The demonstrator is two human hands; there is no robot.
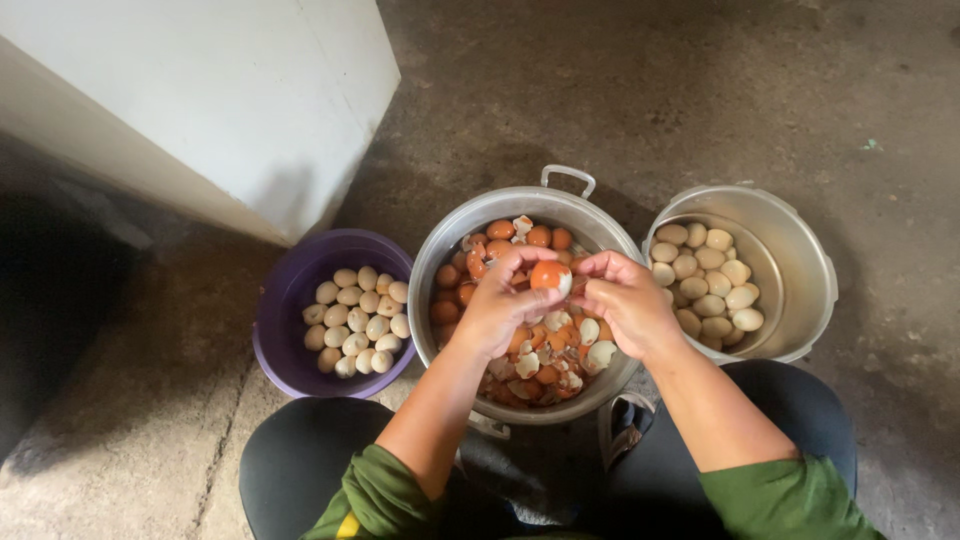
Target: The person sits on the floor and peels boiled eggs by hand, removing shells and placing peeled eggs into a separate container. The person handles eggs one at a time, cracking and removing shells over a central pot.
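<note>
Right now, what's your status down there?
Left hand gripping brown egg; right hand fingers at its shell. Both over middle pot of eggs and shells. Nothing in the way.

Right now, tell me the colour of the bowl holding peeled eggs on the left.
Purple bowl, clearest in the head view.

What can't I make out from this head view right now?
- Egg: its underside is hidden by the left hand and right hand.
- Middle pot: its bottom is buried under brown eggs and shells.
- Purple bowl: its depth is hidden by peeled eggs.
- Right pot: its far-side contents are hidden by the rim.
</note>
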